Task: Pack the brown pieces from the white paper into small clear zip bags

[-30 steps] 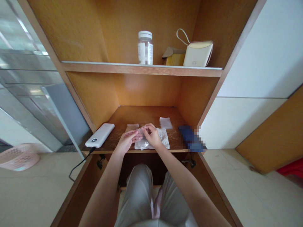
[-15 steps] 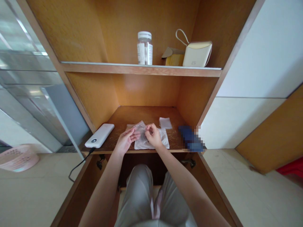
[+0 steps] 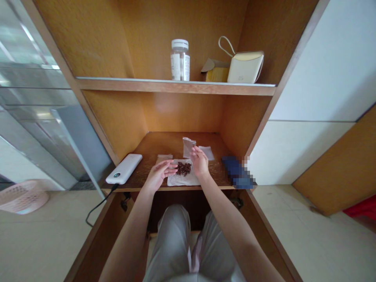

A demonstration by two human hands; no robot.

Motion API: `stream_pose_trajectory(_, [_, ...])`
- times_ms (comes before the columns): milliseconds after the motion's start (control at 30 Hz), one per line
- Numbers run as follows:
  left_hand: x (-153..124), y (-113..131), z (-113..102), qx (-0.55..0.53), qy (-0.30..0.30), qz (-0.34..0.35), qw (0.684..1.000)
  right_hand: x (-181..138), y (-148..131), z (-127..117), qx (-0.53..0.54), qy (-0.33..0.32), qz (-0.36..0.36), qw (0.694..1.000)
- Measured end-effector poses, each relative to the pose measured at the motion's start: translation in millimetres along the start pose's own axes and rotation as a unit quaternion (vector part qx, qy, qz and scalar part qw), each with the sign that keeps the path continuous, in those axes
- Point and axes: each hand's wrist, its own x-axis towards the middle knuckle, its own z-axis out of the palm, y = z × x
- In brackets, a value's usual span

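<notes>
My left hand (image 3: 158, 174) is open with its fingers stretched out, just left of a pile of dark brown capsules (image 3: 184, 169). The pile lies on a white paper sheet (image 3: 182, 181) on the cabinet shelf. My right hand (image 3: 200, 162) is over the sheet's right side, fingers pinched at the right edge of a clear zip bag (image 3: 188, 147). A second clear zip bag (image 3: 208, 152) lies behind this hand, partly covered by it. Behind my left hand lies another clear bag (image 3: 164, 158).
A white power bank (image 3: 123, 168) with a black cable (image 3: 96, 207) lies at the shelf's left. A blurred dark blue object (image 3: 236, 172) lies at the right. The upper shelf (image 3: 123, 84) bears a clear bottle (image 3: 180, 62), a yellow box (image 3: 216, 72) and a cream strapped device (image 3: 245, 68).
The zip bag that was between both hands has moved back and right with my right hand. My left hand has let go of it, and the capsule pile is uncovered.
</notes>
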Motion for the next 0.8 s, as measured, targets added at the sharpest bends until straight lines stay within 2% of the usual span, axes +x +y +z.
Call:
stream_pose_trajectory(167, [0,2,1,-0.017,-0.004,0.0,1.0,21,-4,-16,-0.006,-0.012,-0.007,1.0])
stream_pose_trajectory(300, [0,2,0,-0.024,-0.005,0.002,1.0,42,-14,-28,-0.032,0.047,-0.033,0.998])
stream_pose_trajectory(367, [0,2,0,-0.023,-0.002,0.001,1.0,54,-19,-35,-0.079,0.089,-0.055,0.991])
stream_pose_trajectory(433, [0,1,0,-0.02,0.001,0.0,1.0,65,-21,-44,-0.152,0.111,-0.077,0.979])
stream_pose_trajectory(567, [1,0,-1,-0.022,0.0,0.002,1.0,77,-19,-63,-0.295,0.094,-0.13,0.942])
stream_pose_trajectory(800, [0,1,0,-0.021,-0.003,0.006,1.0,71,-14,-75,-0.449,0.104,-0.122,0.879])
